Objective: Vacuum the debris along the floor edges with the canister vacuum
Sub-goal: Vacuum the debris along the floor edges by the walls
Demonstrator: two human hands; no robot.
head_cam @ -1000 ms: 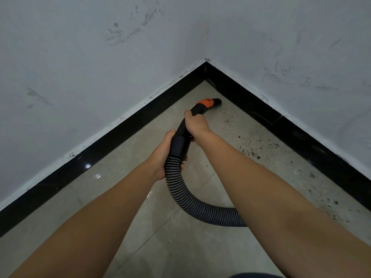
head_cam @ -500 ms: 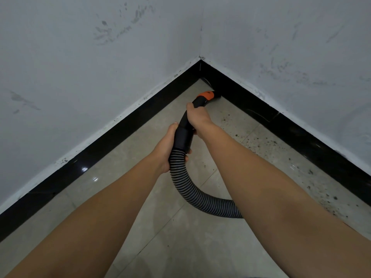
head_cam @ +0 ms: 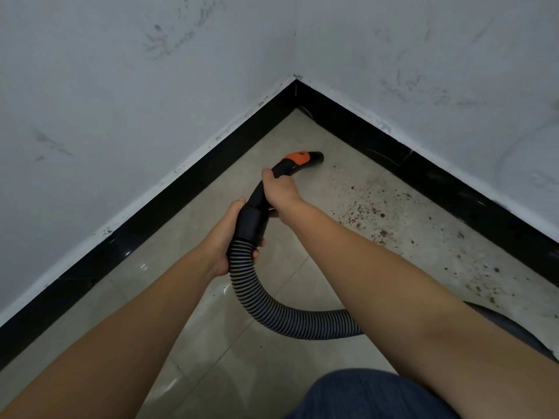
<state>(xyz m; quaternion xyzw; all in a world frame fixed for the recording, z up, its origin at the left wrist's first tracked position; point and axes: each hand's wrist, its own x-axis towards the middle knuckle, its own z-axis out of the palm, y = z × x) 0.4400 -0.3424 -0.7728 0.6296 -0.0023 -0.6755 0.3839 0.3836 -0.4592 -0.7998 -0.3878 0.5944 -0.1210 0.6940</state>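
The right hand (head_cam: 279, 192) is wrapped round the black curved handle tube (head_cam: 266, 189) of the vacuum, knuckles up, just behind its orange collar (head_cam: 298, 158). The left hand (head_cam: 228, 237) grips lower down, fingers curled round the spot where the black cuff (head_cam: 252, 222) meets the ribbed grey hose (head_cam: 272, 309). That hose loops down from the left hand, swings under the right forearm and runs off toward the right edge (the canister itself is out of sight). The black nozzle tip (head_cam: 317, 157) points right and sits low over the pale floor tiles (head_cam: 211, 343), near the corner. Just beyond the tip, brown debris (head_cam: 367, 211) is scattered across the tiles along the right-hand black skirting board (head_cam: 453, 192). Scuffed white walls (head_cam: 121, 101) rise above both skirtings. A knee in blue denim (head_cam: 372, 394) shows at the bottom.
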